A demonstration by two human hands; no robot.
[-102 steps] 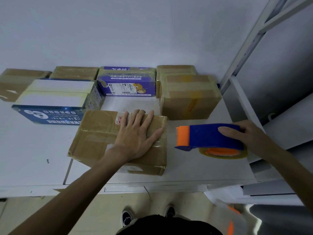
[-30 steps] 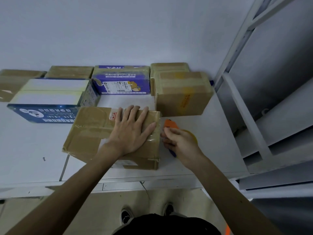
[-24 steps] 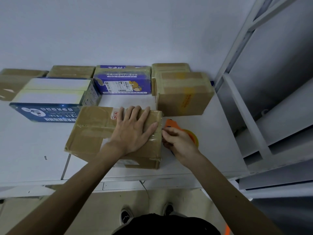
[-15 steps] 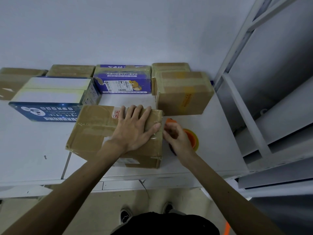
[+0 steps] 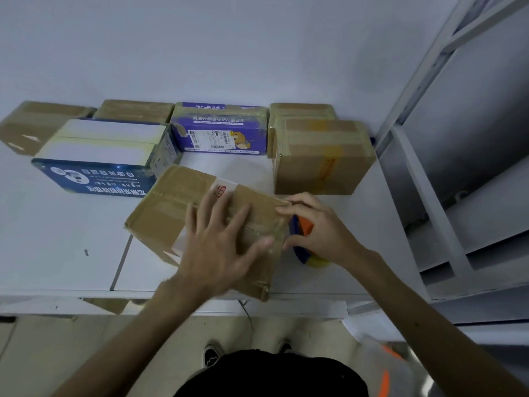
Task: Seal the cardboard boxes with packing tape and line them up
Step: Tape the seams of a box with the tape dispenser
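- Brown cardboard box (image 5: 183, 196) is now lying skewed on the table (image 5: 57, 239), its near right corner reaching toward the front edge. Half a second ago it was sitting almost square to that edge.
- The left hand (image 5: 220, 247) is lying flat on the lid with straight, spread fingers, gripping nothing. It is pressing down and, I judge, swinging the box round (the blur on the hand is hinting at motion).
- The right hand (image 5: 320, 230) is curling round the tape dispenser (image 5: 300, 227) and holding it against the box's right end. A few seconds ago that dispenser was resting on the table well apart from the box.
- For the task, this is probably meaning that a strip is being started on the right end. I cannot tell whether fresh tape is gripping the cardboard yet.
- The box is sitting directly under the left palm, and its upper right edge is touching the right fingertips (image 5: 282, 209).
- The dispenser is showing only as a blue and orange sliver between the right palm and the box end, with the yellow tape roll (image 5: 317, 262) peeking out below.
- Behind, the tall brown box (image 5: 323, 156), the purple box (image 5: 220, 133) and the blue box (image 5: 94, 167) are standing in their rows near the wall. The worked box is lying apart from them, not yet lined up.
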